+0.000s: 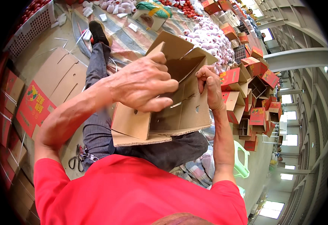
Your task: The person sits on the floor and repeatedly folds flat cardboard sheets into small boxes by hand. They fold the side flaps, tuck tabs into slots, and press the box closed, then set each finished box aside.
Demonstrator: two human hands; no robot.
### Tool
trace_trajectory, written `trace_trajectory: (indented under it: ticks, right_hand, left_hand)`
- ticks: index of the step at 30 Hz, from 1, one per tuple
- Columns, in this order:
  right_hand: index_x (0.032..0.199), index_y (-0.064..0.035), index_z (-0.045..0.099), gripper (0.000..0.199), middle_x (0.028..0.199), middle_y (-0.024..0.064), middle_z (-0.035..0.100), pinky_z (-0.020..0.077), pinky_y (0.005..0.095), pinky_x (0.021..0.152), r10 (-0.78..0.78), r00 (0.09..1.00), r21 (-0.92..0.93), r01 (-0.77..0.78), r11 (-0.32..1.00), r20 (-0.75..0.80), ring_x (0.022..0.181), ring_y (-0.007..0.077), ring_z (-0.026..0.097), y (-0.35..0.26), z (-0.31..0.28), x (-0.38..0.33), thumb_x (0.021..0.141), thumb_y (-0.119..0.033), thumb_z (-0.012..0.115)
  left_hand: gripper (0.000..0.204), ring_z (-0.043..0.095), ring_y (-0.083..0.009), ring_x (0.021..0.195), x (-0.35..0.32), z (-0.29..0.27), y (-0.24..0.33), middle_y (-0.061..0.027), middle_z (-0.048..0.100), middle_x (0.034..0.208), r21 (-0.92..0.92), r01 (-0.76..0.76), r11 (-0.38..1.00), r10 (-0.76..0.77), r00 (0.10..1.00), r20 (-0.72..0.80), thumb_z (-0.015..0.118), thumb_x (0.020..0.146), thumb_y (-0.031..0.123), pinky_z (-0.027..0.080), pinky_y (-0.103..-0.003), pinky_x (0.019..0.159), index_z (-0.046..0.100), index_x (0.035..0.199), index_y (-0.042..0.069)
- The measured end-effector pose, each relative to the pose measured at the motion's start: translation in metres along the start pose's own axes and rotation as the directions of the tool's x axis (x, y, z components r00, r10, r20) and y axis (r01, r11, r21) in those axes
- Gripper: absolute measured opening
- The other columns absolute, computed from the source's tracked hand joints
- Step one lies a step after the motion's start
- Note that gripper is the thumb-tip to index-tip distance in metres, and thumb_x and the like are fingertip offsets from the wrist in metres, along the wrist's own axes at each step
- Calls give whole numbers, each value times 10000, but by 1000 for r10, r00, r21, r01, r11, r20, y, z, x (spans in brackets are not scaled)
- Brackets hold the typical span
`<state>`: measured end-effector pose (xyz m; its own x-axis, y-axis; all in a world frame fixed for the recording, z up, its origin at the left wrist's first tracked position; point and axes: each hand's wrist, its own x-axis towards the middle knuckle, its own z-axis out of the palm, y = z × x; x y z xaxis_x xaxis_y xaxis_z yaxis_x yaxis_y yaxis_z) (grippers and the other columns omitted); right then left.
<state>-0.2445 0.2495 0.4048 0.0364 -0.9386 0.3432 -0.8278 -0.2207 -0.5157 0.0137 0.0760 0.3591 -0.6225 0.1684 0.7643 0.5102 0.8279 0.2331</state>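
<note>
Red fruit (31,12) is held in a white perforated plastic crate (31,34). A striped tarpaulin (124,47) is spread over the floor (258,165). At right, a light-green plastic stool (241,171) and grey steel beams (298,59) are seen.

The box (179,120), brown cardboard (a sliver of red shows outside), gapes open over the lap (171,152), one wall (202,118) pierced.

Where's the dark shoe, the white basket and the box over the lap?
Dark shoe (99,33): head view, its upper.
White basket (32,32): head view, its holed side.
Box (132,122): head view, a brown flap.
</note>
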Motion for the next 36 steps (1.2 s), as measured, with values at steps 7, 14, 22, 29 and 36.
trace_trajectory:
  ticks: [7, 14, 22, 29, 36]
  right_hand:
    - [962, -22, 626, 566, 571, 36, 488, 399, 398, 981, -5, 999, 37, 3, 999, 45, 646, 247, 513, 2, -6, -14, 1099, -505, 365]
    - [1005, -15, 641, 420, 583, 49, 516, 406, 403, 1005, -31, 998, -41, 33, 999, 56, 724, 252, 536, 15, -11, -13, 1045, -377, 433]
    - [968, 7, 661, 340, 798, 167, 618, 428, 453, 984, -38, 999, 60, 37, 998, 8, 943, 364, 571, 11, 13, 5, 1012, -282, 486]
    - [889, -6, 626, 275, 808, 194, 633, 430, 463, 943, -166, 986, -26, 167, 986, 34, 800, 417, 593, -8, 31, 20, 992, -223, 490]
    - [880, 4, 633, 288, 869, 200, 660, 434, 478, 957, -131, 988, -16, 133, 991, 81, 868, 416, 589, -14, 34, 20, 975, -210, 465]
  left_hand:
    - [344, 597, -374, 661, 36, 38, 2, -135, 613, 630, -33, 14, 999, -9, 989, 149, 645, 953, 360, 429, -462, 855, 582, 795, 61]
    - [306, 600, -364, 682, 35, 49, 9, -135, 587, 615, 4, 24, 1000, -25, 977, 214, 657, 940, 315, 442, -465, 865, 592, 793, 55]
    - [301, 630, -353, 708, 29, 37, 18, -130, 617, 671, 68, 79, 995, -85, 993, 87, 649, 929, 324, 458, -464, 863, 567, 801, 65]
    - [309, 613, -341, 681, 28, 35, 13, -129, 626, 651, 104, 85, 991, -92, 993, 68, 638, 911, 354, 421, -450, 830, 589, 791, 73]
    - [327, 625, -333, 699, 29, 40, 7, -120, 616, 650, 109, 90, 990, -99, 992, 82, 639, 917, 359, 427, -452, 830, 578, 789, 64]
